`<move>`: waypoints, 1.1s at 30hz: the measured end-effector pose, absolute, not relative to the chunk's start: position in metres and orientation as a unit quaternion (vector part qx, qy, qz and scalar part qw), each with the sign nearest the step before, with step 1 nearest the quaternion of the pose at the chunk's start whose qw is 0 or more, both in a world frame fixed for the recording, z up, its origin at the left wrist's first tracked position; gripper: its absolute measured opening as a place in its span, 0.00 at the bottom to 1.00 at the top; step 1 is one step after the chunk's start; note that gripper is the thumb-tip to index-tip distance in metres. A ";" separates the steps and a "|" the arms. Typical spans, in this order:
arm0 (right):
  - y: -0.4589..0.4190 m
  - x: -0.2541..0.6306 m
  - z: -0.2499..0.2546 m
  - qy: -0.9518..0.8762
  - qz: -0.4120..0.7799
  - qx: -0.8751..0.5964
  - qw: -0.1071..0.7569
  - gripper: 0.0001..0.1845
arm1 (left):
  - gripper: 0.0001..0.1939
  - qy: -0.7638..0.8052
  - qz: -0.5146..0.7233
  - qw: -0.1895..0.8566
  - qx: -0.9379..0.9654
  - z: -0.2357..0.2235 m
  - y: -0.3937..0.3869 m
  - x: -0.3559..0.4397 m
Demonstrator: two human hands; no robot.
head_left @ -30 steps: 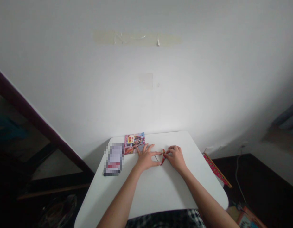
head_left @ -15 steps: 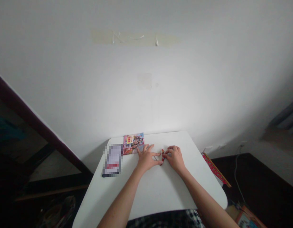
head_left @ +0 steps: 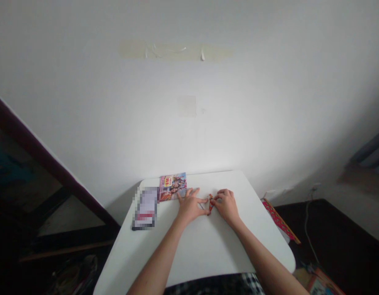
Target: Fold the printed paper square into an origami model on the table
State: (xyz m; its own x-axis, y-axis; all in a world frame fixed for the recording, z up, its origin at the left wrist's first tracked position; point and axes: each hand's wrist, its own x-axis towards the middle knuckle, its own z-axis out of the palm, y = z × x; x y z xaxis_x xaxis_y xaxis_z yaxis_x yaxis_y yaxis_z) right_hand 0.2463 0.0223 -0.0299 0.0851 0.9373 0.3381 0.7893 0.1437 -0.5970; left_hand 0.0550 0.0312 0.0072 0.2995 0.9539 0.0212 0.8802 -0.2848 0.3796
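Both of my hands rest on a small white table (head_left: 204, 250) near its far edge. A small red folded paper piece (head_left: 210, 203) lies between them. My left hand (head_left: 189, 205) lies flat with its fingers spread, thumb and forefinger touching the red piece. My right hand (head_left: 226, 203) is curled, its fingertips pinching the right side of the red piece.
A colourful printed leaflet (head_left: 173, 185) lies at the table's far left by the wall. A dark phone (head_left: 145, 208) lies left of my left hand. A red patterned strip (head_left: 278, 220) leans off the table's right side. A cable (head_left: 309, 229) runs along the dark floor.
The red piece looks shorter and more compact than a second ago. My hands have drawn slightly closer together around it.
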 end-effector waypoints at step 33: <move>0.021 0.241 -0.024 -0.660 0.086 -0.655 0.358 0.03 | 0.28 0.545 0.123 0.137 0.818 -0.003 0.030 0.048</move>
